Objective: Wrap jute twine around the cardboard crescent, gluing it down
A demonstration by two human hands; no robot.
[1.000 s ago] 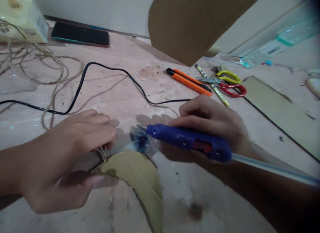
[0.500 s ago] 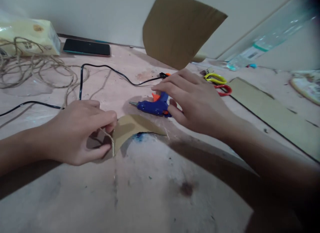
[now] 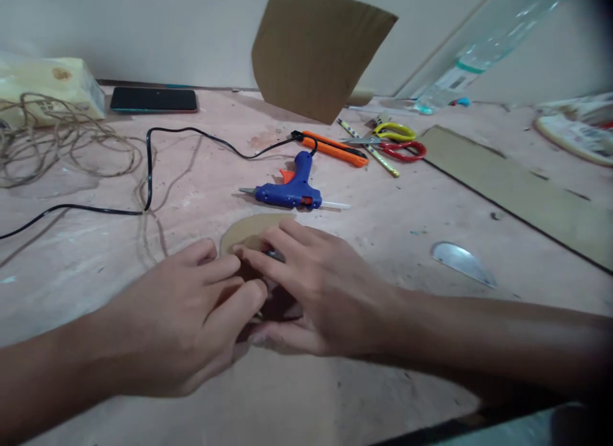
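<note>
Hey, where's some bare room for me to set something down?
One mostly free patch lies between the glue gun, the scissors, the metal piece and the right hand; another on the near side of the left hand. It's crowded where the scissors cross the dotted stick beside the orange cutter.

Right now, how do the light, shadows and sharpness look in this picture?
Head view: dim light, the glue gun fairly crisp, its black cord casting a soft shadow; head view: the gap between left hand and right hand lies dark; head view: highlights on the plastic bottle and metal piece; head view: the upper right corner fades to black.
</note>
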